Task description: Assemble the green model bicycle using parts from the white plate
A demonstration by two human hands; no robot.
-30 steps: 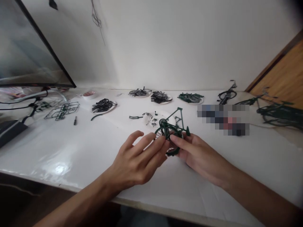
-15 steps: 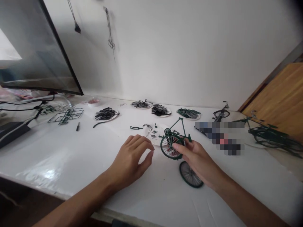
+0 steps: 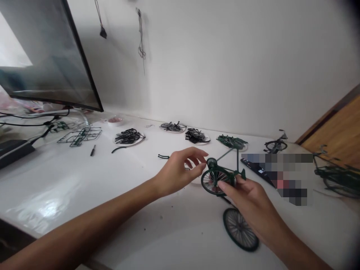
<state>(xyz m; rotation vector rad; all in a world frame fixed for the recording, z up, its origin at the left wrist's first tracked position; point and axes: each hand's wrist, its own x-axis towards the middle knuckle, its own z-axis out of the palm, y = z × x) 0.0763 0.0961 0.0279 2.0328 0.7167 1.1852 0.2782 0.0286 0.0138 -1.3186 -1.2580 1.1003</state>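
Note:
A green model bicycle (image 3: 225, 171) with a spoked wheel on it is held up over the table by my right hand (image 3: 250, 198). The thumb presses on that wheel, and the other fingers are hidden behind the model. Below hangs or lies a second spoked wheel (image 3: 241, 229); a dark bar runs towards it, but I cannot tell whether they are joined. My left hand (image 3: 180, 168) has curved fingers, with thumb and forefinger apart, close to the model's chainring (image 3: 212, 162). Nothing shows in its grasp. It partly covers a plate of small parts and a black fork piece (image 3: 163, 156).
Plates of model parts line the wall: black (image 3: 129, 136), grey and black (image 3: 173, 126), black (image 3: 197, 135), green (image 3: 232, 141). Finished bicycles (image 3: 275, 145) stand right, near a phone (image 3: 258, 170). A screwdriver (image 3: 93, 150), green part frames (image 3: 81, 135) and a monitor (image 3: 56, 56) are left.
My left hand has moved right and up to the model bicycle, covering the small parts. The model has turned slightly in my right hand. The view has shifted a little.

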